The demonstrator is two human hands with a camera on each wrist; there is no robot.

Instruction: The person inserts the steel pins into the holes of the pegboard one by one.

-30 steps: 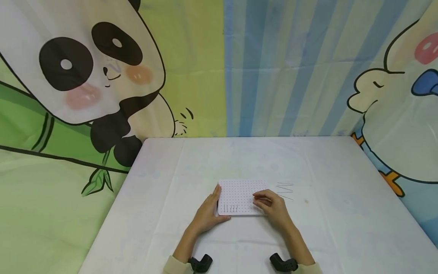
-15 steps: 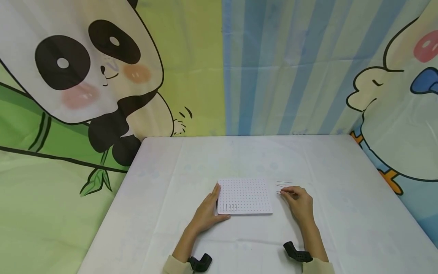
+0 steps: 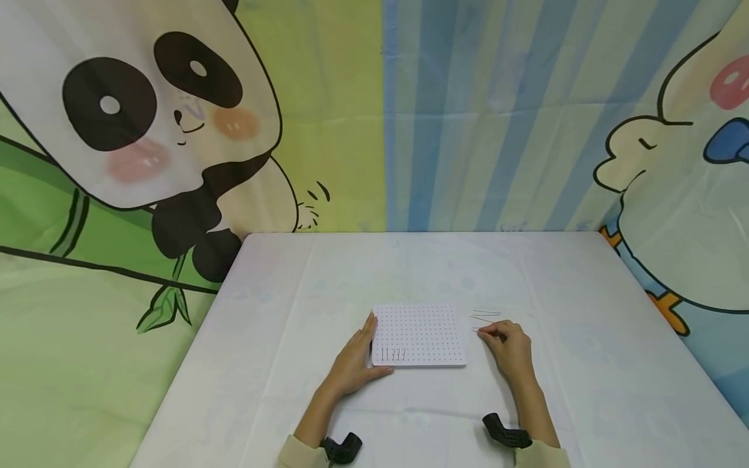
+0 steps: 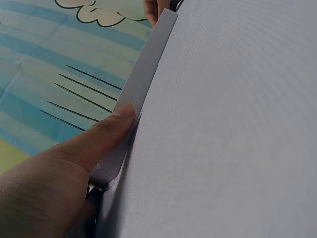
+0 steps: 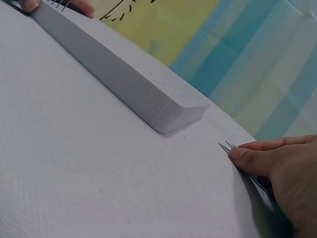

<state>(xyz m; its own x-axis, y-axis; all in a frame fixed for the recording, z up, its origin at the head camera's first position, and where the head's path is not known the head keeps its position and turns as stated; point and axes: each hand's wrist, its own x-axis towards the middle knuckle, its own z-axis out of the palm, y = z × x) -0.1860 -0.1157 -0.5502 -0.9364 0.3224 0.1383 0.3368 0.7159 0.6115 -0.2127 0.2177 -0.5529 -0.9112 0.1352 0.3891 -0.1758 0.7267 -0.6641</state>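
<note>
A thick white pegboard [image 3: 418,336] with rows of small holes lies flat on the white table. My left hand [image 3: 354,361] holds its near left corner, thumb [image 4: 124,112] along the front side, fingers along the left side. Several thin dark needles [image 4: 86,101] stand upright in the front row near that corner. Right of the board, my right hand [image 3: 510,351] pinches a needle [image 5: 225,148] between thumb and forefinger, low over the tabletop. More loose needles [image 3: 487,312] lie just beyond those fingertips. The palm covers part of the needles in the right wrist view.
The white-covered table [image 3: 304,273] reaches back to a hanging cloth [image 3: 328,117] printed with a panda and stripes. A black wrist camera [image 3: 344,448] is strapped to the left wrist, and another black camera [image 3: 506,432] to the right.
My right hand has moved from over the board's right part to the loose needles on the right, then shifted slightly toward me. The left hand and board have stayed put.
</note>
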